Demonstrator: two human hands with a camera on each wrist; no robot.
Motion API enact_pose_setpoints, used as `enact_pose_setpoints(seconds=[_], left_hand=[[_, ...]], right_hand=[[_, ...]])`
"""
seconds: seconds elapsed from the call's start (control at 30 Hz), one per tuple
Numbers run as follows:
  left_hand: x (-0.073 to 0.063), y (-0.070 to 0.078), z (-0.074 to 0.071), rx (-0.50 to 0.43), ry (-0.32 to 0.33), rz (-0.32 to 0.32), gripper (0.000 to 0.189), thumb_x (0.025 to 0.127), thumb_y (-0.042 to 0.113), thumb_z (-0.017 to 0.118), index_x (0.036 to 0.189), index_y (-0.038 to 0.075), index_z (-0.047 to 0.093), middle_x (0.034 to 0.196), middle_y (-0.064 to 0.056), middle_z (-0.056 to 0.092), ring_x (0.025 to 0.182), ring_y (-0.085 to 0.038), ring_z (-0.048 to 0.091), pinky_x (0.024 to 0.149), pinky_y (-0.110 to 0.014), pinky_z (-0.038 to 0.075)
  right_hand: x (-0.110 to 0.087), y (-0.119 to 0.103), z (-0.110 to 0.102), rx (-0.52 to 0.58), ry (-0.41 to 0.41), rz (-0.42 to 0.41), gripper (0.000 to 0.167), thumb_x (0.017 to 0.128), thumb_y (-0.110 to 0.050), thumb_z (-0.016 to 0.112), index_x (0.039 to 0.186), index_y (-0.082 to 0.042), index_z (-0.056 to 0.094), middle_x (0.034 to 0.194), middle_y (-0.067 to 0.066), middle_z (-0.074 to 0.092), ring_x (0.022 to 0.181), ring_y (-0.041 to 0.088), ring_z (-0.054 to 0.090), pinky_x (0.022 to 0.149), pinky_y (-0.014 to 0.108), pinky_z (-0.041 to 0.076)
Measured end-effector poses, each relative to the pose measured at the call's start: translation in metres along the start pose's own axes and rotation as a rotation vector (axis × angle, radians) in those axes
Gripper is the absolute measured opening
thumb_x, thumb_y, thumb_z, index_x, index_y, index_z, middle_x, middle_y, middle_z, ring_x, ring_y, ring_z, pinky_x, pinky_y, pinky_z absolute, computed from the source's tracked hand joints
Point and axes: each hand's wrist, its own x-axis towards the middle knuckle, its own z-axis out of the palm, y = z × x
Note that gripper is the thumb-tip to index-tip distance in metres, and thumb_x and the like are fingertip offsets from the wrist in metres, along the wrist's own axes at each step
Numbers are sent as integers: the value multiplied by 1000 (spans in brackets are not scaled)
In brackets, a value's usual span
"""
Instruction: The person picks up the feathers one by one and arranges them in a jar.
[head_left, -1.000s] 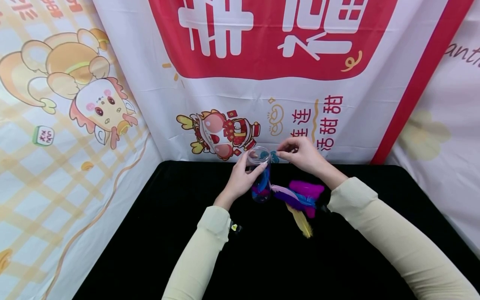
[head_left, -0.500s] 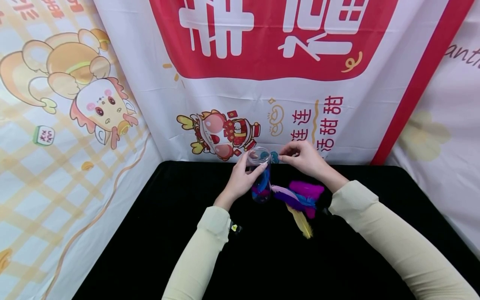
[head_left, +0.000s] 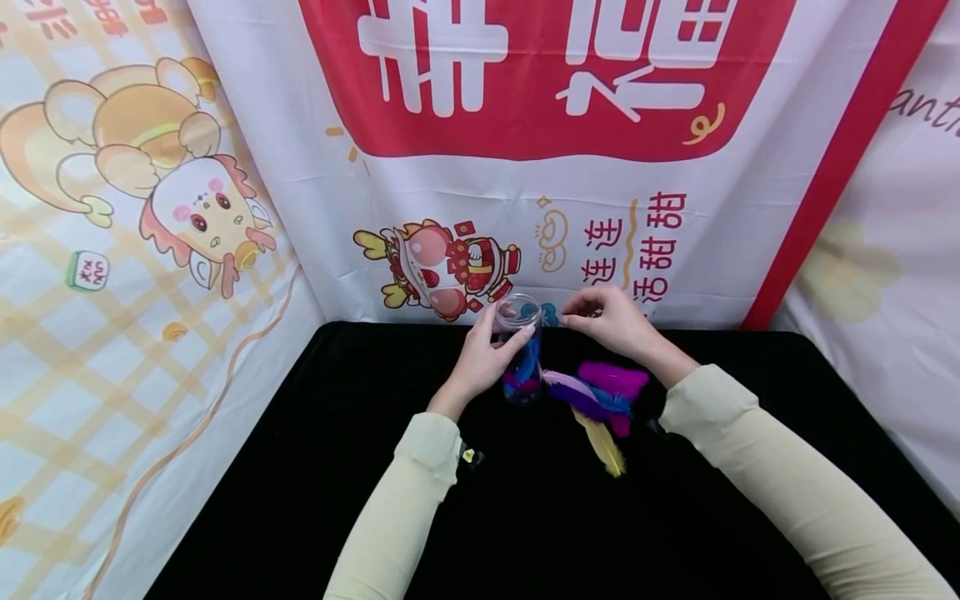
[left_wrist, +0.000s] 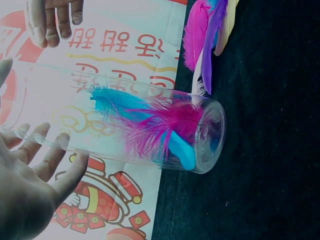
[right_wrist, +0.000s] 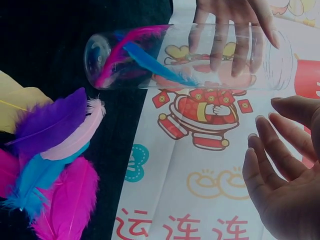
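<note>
Upright on the table stands a clear jar (head_left: pixel 522 392) without a lid, gripped near its mouth by my left hand (head_left: pixel 486 352), thumb on the near side. Inside the jar lie a blue feather (left_wrist: pixel 120 102) and a magenta feather (left_wrist: pixel 165 122), mostly toward the bottom. My right hand (head_left: pixel 611 321) hovers just right of the jar's mouth, its fingers loosely bent with nothing between them in the right wrist view. Right of the jar is a loose pile: a purple feather (right_wrist: pixel 55 122), a pale pink feather (right_wrist: pixel 77 132), a yellow feather (head_left: pixel 602 442), plus blue and magenta ones.
A black cloth covers the table (head_left: pixel 525 517). Behind it hangs a white and red printed cloth (head_left: pixel 450 183), close to both hands. A patterned cloth (head_left: pixel 112 333) hangs on the left side, and another pale cloth (head_left: pixel 877 250) on the right.
My right hand has drawn slightly right and down, away from the jar's mouth. The left hand, the jar and the feather pile have stayed in place.
</note>
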Motion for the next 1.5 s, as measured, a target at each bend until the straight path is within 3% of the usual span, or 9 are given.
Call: enact_pose_setpoints(seconds=[0.8, 1.27, 1.5], left_hand=[[0, 2, -1, 11, 2, 3, 72, 97, 56, 65, 154, 21, 38, 145, -4, 49, 134, -21, 51, 106, -48, 49], [0, 2, -1, 3, -10, -13, 73, 96, 58, 64, 154, 22, 38, 145, -3, 49, 134, -20, 51, 107, -47, 49], [-1, 2, -1, -1, -8, -11, 73, 96, 57, 65, 154, 22, 38, 146, -3, 49, 134, -20, 50, 107, -47, 48]], right_hand=[[-6, 16, 4, -35, -21, 36, 12, 93, -16, 76, 102, -9, 78, 98, 6, 75, 92, 21, 69, 86, 44, 57], [-12, 26, 10, -37, -23, 24, 11, 93, -13, 76, 102, -5, 77, 95, 7, 75, 85, 19, 68, 76, 33, 55], [-16, 31, 13, -28, -27, 25, 9, 92, -11, 77, 99, -7, 77, 93, 6, 75, 84, 20, 67, 77, 36, 55]])
